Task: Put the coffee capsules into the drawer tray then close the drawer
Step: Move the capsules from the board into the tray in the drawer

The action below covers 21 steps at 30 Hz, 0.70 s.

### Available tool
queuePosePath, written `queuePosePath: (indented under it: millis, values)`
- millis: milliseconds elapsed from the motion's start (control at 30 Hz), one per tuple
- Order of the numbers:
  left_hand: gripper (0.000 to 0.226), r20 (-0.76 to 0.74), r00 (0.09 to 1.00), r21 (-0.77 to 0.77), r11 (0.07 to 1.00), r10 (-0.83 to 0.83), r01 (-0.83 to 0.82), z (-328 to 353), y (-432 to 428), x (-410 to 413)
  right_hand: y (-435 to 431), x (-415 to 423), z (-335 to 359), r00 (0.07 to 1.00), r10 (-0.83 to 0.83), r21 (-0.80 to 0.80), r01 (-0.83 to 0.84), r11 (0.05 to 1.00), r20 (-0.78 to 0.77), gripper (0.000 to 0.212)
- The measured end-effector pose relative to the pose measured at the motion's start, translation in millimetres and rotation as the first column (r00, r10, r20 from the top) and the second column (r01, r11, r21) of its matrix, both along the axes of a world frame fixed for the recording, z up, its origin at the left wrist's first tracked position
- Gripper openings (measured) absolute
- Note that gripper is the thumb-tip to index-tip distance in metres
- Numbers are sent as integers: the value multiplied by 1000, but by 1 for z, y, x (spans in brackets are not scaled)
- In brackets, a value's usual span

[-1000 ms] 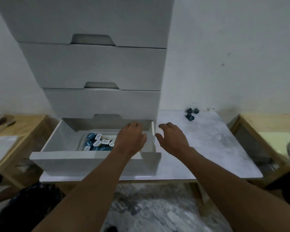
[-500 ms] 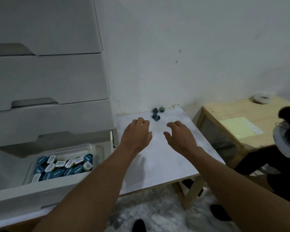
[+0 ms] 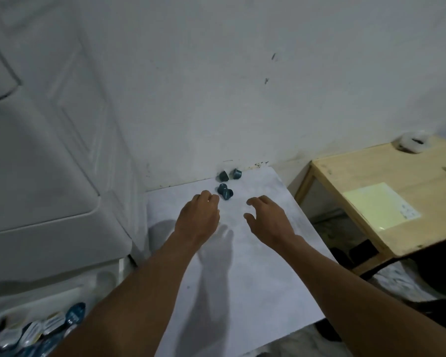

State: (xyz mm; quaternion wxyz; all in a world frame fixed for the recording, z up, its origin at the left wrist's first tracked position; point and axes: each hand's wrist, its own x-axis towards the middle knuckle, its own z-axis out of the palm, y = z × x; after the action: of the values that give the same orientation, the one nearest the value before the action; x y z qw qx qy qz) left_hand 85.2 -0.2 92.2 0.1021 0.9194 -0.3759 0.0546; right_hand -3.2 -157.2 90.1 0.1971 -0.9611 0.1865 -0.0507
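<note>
Four coffee capsules lie loose on the tabletop by the wall, just beyond my left grip and right grip, both slack-fingered, empty. Risk: capsules roll off if I nudge them.

One head-worn wide-angle view, close above the near edge of the bench, facing forward and down toward the wall behind it; drawer clipped at left.
</note>
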Motion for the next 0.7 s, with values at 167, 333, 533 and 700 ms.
queuePosePath:
  millis: [167, 333, 533, 700]
  values:
    - [19, -56, 995, 17, 997, 77, -76, -24, -19, 38, -22, 48, -19, 995, 77, 49, -74, 996, -59, 38]
    - [19, -97, 980, 36, 984, 176, -173, -39, -35, 66, -43, 93, -35, 988, 126, 112, -116, 987, -88, 33]
    - [26, -170, 964, -3, 978, 205, -208, -52, -51, 96, -55, 132, -55, 980, 110, 193, -77, 978, -166, 40]
    - [34, -269, 950, -12, 985, 161, -170, -70, -65, 122, -55, 158, -76, 971, 102, 253, -45, 966, -216, 36]
